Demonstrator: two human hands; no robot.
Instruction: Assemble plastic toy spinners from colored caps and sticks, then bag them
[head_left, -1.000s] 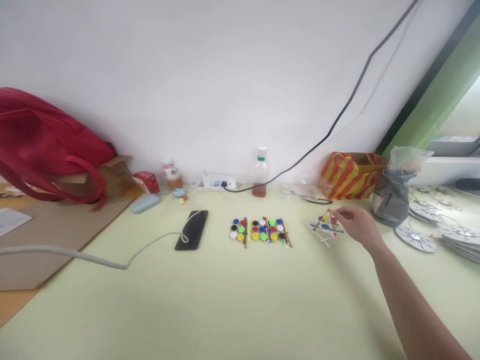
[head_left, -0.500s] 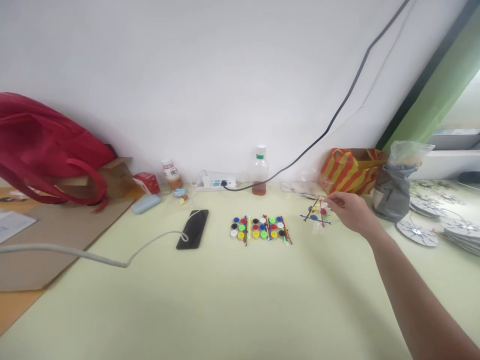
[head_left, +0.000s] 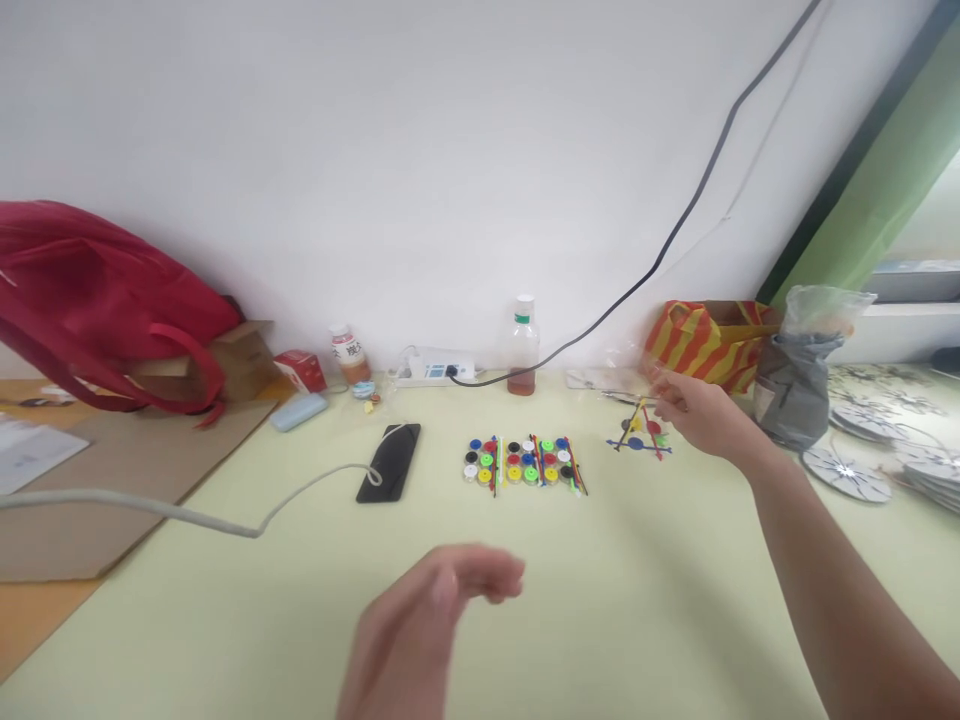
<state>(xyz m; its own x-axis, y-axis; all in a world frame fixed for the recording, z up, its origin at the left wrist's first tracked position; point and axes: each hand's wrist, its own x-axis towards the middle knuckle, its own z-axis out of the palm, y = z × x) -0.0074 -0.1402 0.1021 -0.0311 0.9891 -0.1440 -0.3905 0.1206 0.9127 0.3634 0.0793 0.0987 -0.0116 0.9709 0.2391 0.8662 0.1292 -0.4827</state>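
Observation:
My right hand (head_left: 694,415) reaches out at the right, thumb and fingertips pinched at the upper edge of a small clear packet of coloured discs and sticks (head_left: 637,440). The packet's film is hard to make out; blue, red, yellow and dark sticks cross around a few discs. My left hand (head_left: 439,625), smeared a little by motion, hovers low over the middle of the table, fingers loosely bent, thumb apart, nothing seen in it. Between and beyond the hands lie rows of coloured discs (head_left: 514,460) with bundles of thin coloured sticks (head_left: 537,462) beside them.
A black phone (head_left: 390,462) with a grey cable (head_left: 300,492) lies left. Along the wall stand a bottle (head_left: 523,350), a power strip (head_left: 435,367) and a striped bag (head_left: 701,345). Grey bag (head_left: 795,390) and flat round pieces (head_left: 846,472) are right; a red backpack (head_left: 105,300) is left.
My left hand has come into view from below. My right hand stays near the same place, still pinching the packet. The view has shifted slightly.

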